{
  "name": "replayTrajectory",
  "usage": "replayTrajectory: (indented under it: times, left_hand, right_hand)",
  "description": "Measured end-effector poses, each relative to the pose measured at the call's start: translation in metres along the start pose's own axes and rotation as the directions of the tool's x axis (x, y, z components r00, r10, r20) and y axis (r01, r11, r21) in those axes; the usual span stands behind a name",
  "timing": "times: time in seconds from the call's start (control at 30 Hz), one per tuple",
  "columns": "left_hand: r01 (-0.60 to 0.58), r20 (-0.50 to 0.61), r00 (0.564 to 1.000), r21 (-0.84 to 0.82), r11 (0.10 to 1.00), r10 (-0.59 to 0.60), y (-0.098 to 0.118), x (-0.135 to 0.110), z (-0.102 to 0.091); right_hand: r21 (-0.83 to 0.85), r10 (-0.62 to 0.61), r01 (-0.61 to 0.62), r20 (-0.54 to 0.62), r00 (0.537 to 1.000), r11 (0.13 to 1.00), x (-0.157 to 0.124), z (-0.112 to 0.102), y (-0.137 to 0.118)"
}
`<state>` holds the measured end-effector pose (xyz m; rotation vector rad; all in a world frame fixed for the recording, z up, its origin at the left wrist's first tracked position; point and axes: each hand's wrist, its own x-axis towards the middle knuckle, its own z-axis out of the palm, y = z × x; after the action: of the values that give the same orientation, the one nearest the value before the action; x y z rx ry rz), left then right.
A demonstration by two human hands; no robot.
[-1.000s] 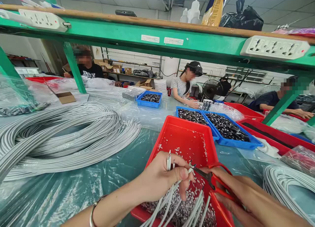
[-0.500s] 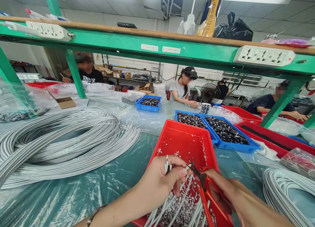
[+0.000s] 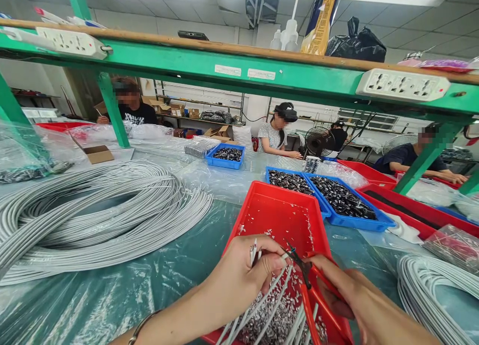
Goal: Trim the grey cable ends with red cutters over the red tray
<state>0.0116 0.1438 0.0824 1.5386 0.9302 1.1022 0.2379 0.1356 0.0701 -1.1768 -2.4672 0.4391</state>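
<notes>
My left hand is closed round several thin white cables, whose stripped ends poke out above the fingers. One cable end is pinched between its thumb and forefinger. My right hand grips cutting pliers with red handles; their dark jaws are right at the pinched cable end. Whether the jaws touch the wire I cannot tell. Both hands are over a red tray, whose near part holds a heap of small silvery and white scraps. More white cables lie across that heap.
A big coil of white cable lies at left, another coil at right. Blue trays of black parts stand behind the red tray. A green shelf beam with power strips crosses above. Several co-workers sit beyond the bench.
The pliers' handles have spread a little and their jaws have shifted slightly at the cable end. My left hand keeps its hold on the cables, almost unmoved.
</notes>
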Motion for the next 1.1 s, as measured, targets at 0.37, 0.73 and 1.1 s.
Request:
replayTrajectory:
  times: [0.37,0.73,1.1]
  left_hand:
    - [-0.050,-0.075,0.996,-0.038,0.998,0.048,0.010,-0.002,-0.005]
    - [0.054,-0.005,0.999,-0.074,0.996,-0.054,-0.001,-0.003,0.012]
    - [0.099,0.031,0.995,-0.117,0.988,-0.097,-0.002,-0.003,0.013]
  right_hand:
    - [0.613,0.151,0.037,-0.252,0.956,0.789,0.021,-0.002,-0.005]
    - [0.854,0.330,-0.017,-0.182,0.926,0.519,0.042,0.015,-0.048]
    - [0.786,0.442,-0.045,-0.298,0.846,0.617,0.041,0.012,-0.053]
